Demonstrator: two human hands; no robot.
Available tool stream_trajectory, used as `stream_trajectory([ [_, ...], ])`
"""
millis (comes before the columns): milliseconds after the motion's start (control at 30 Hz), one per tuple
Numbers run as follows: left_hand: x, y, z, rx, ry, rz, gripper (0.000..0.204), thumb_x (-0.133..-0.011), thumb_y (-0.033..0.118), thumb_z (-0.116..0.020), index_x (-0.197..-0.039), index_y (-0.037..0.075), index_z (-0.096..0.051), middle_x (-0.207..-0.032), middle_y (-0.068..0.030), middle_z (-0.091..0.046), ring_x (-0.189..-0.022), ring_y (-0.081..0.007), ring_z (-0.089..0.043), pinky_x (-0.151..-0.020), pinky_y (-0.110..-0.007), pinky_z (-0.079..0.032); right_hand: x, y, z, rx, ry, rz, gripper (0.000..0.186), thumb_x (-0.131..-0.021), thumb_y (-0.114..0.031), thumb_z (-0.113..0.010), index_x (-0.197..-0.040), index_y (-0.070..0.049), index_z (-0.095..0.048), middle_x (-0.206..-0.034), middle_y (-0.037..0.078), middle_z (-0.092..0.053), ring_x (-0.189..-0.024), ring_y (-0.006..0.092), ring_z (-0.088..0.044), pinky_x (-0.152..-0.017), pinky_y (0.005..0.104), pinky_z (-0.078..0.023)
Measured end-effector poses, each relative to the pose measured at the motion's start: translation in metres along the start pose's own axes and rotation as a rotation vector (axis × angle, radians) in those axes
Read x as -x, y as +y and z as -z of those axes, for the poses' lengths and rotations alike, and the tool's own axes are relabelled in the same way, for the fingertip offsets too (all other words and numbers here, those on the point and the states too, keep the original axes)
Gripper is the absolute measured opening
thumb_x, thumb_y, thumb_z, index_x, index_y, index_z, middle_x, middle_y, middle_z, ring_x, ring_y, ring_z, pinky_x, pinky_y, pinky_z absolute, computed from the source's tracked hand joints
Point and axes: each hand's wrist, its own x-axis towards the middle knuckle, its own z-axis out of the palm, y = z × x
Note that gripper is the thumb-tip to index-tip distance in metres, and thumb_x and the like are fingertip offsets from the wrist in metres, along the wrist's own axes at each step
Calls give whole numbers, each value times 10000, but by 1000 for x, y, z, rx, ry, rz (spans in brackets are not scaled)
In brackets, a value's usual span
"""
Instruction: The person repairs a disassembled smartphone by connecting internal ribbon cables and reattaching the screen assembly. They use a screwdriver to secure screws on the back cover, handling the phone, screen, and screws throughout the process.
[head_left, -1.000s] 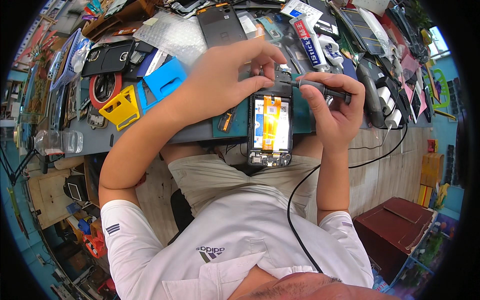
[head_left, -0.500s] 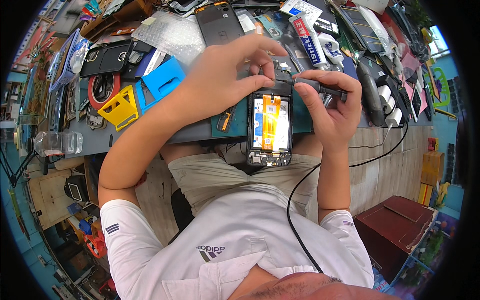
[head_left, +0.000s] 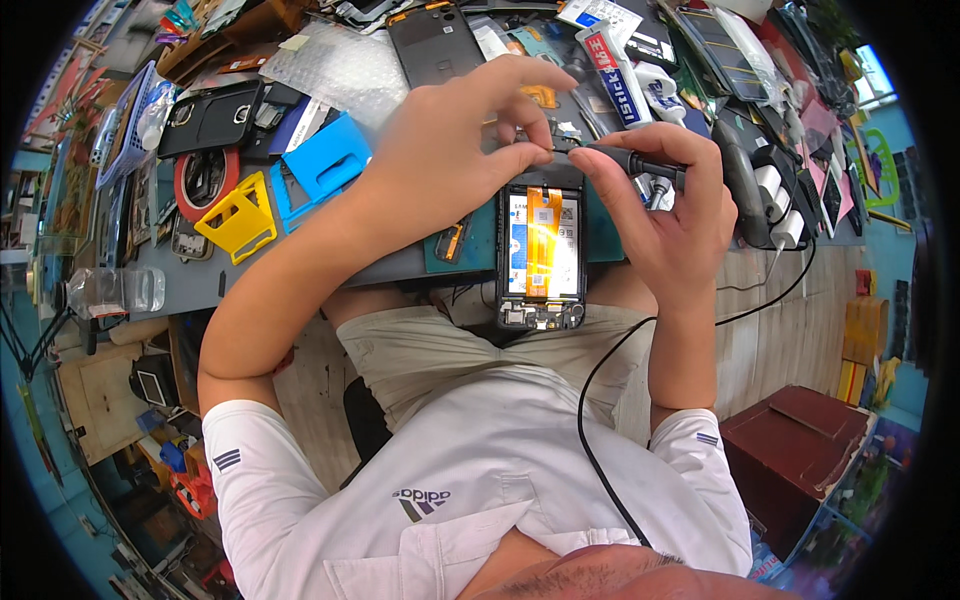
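An opened phone (head_left: 541,312) juts over the bench's near edge, its back off. An orange flex ribbon (head_left: 545,245) runs down over the white-labelled battery, and small circuit parts show at the near end. My left hand (head_left: 465,135) reaches over the phone's far end, thumb and a finger pinched together on something too small to make out. In my right hand (head_left: 670,200) is a black cylindrical tool (head_left: 632,162), gripped between thumb and fingers, its tip end pointing left toward the left fingertips. The tool's exact kind is unclear.
A teal mat (head_left: 604,235) lies under the phone, with a small phone part (head_left: 453,240) beside it. Yellow (head_left: 240,215) and blue phone stands (head_left: 327,160) are at left. Beyond lie a glue tube (head_left: 614,85) and a dark phone back (head_left: 437,45). A black cable (head_left: 590,385) loops past my right forearm.
My right hand has shifted slightly right, and its fingers have changed position on the black tool. My left hand stays pinched in nearly the same place. The phone has barely moved.
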Motion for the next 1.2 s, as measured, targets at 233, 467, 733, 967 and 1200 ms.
stream_trajectory([
  [233,0,2,-4,57,26,59,571,-908,-8,-780,-1447,130,-649,-932,-26,-777,-837,-71,-628,-825,-252,-528,-13,-9,3,-126,-75,-54,329,-918,-59,-858,-1147,-4,-629,-993,110,-769,-848,201,-792,-739,311,-642],
  [467,3,0,-3,-125,-51,-132,760,-862,26,-672,-1595,164,-529,-1166,-78,-823,-927,-173,-674,-886,-307,-530,-27,2,18,-34,-179,-109,273,-944,-44,-814,-1125,0,-614,-975,107,-763,-864,223,-798,-762,334,-644],
  [733,7,-2,-5,-155,-163,-203,999,-779,28,-635,-1722,144,-324,-1365,-114,-757,-1177,-287,-633,-1116,-417,-389,-31,7,23,-34,-242,-136,266,-936,-27,-808,-1105,-1,-603,-969,110,-746,-850,223,-779,-759,333,-632],
  [967,7,0,-4,-195,-192,-225,1005,-777,40,-641,-1721,75,-299,-1349,-117,-759,-1175,-271,-633,-1117,-414,-386,-33,8,24,-42,-279,-134,269,-935,-21,-796,-1113,3,-595,-986,113,-738,-832,240,-764,-736,344,-614],
  [1200,6,-4,-3,-192,-164,-251,953,-793,34,-645,-1700,96,-358,-1304,-110,-772,-1179,-264,-635,-1114,-405,-385,-53,3,25,211,-465,-191,323,-925,-97,-819,-1163,-47,-606,-1001,125,-738,-819,276,-747,-702,373,-579],
])
